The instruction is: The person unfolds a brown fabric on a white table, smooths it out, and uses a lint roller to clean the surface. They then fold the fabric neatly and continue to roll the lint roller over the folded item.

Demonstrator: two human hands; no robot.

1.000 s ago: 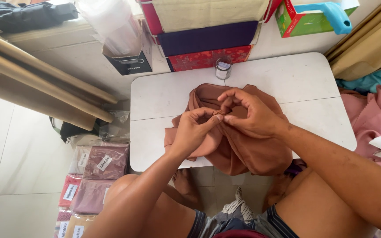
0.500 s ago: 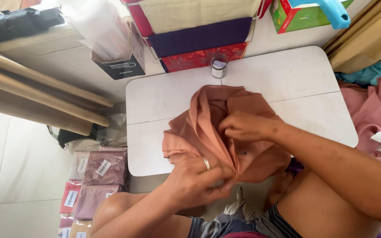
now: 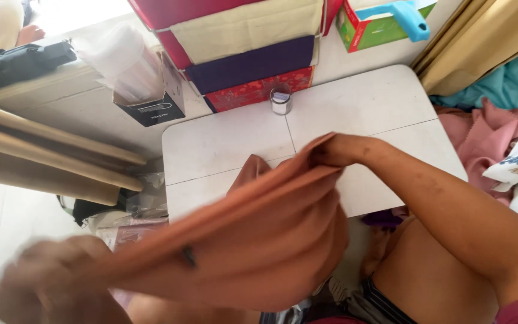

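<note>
Out swings the left hand [image 3: 49, 282], far to the lower left and blurred, dragging the brown cloth [image 3: 259, 240] off the spot where both hands were bunched on it a moment ago. Its fingers look closed around one end, though the blur hides the grip. Right hand [image 3: 331, 150] sits over the white table [image 3: 223, 141], pinched shut on the other end. Cloth stretches taut between them, sagging over the table's near edge. Small tin [image 3: 281, 100] stands at the back, well apart.
</note>
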